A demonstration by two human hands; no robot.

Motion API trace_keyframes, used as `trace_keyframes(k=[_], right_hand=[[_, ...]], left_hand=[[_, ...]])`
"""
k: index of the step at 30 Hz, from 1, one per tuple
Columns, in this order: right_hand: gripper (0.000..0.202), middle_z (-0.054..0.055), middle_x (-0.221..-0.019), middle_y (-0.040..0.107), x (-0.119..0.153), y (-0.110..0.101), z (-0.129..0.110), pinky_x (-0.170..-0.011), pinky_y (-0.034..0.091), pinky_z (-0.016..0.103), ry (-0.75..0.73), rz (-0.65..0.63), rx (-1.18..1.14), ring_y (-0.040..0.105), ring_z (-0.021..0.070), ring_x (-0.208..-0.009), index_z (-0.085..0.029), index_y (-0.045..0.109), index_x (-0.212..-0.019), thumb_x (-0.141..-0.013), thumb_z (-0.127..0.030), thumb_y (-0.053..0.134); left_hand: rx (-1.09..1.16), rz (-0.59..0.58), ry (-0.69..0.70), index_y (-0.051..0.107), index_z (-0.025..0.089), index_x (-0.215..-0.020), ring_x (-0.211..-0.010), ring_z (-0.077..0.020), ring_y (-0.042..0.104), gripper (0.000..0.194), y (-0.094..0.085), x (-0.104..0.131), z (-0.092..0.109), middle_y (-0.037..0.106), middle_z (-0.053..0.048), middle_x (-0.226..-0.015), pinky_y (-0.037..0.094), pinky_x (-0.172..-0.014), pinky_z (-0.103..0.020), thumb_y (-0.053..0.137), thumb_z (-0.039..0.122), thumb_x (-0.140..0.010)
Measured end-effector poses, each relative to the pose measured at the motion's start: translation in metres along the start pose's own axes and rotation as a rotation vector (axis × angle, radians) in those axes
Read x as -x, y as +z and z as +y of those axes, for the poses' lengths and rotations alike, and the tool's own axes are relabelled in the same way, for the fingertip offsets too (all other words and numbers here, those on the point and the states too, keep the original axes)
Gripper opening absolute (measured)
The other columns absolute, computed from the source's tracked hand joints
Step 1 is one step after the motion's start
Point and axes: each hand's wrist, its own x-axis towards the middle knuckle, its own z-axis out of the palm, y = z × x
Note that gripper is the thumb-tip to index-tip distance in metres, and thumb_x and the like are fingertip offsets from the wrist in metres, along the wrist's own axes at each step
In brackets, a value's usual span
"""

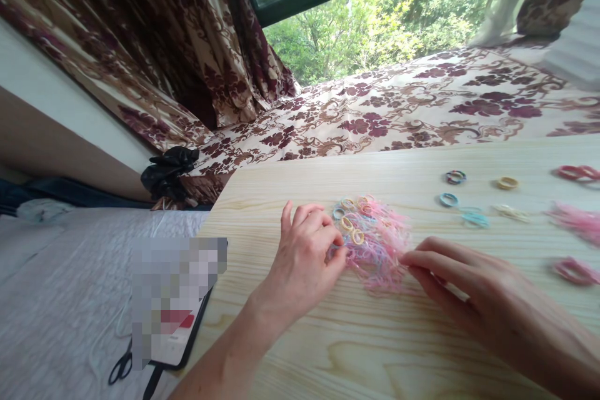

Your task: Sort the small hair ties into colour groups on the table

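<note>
The pile of small elastic bands point(382, 244), mostly pink and lilac with a few yellow and blue rings on top, lies on the pale wood-grain tabletop point(300, 356), between the person's two hands. At the pile's left edge, the left hand point(309, 250) has its thumb and forefinger bent in close to each other among the bands, the other fingers loosely curled; whether it grips a band cannot be told. At the pile's right edge, the right hand point(473, 281) touches the pink strands with its fingertips drawn together, but blur hides whether anything is pinched there. To the right of the pile and a little beyond it sit a multicoloured ring point(455, 182), a blue ring point(449, 205), turquoise bands point(475, 218), yellow rings point(507, 187) and pale cream bands point(510, 213). Farther right of the pile are red bands point(577, 172), a light pink heap point(579, 220) and deeper pink bands point(576, 271). Well to the left of the pile is a dark-edged device point(174, 351) with a partly pixelated face; beyond the pile, flower-patterned cloth point(365, 125) stretches below a window point(328, 44).
</note>
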Motion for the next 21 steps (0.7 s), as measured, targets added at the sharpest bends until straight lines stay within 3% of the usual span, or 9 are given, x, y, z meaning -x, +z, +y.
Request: trace_keyframes(k=[12,21], right_hand=[[0.024,0.003,-0.074,0.066,-0.001,0.0,0.0,-0.051,0.046,0.022,0.007,0.012,0.009,0.063,0.0123,-0.059,-0.02,0.066,-0.084,-0.095,-0.016,0.044],[0.013,0.003,-0.086,0.068,-0.001,0.003,-0.005,-0.057,0.05,0.02,0.006,0.121,-0.097,0.064,0.0103,-0.066,-0.021,0.066,-0.099,-0.093,-0.02,0.054]], left_hand=[[0.063,0.111,0.022,0.064,0.02,-0.078,-0.112,-0.0222,0.057,0.013,-0.002,-0.002,0.004,0.068,-0.001,-0.089,0.027,-0.113,-0.052,0.059,0.012,-0.087],[0.204,0.009,0.099,0.063,0.021,-0.08,-0.112,-0.0213,0.058,0.012,0.003,0.003,0.021,0.072,0.001,-0.086,0.021,-0.117,-0.054,0.058,0.014,-0.089]])
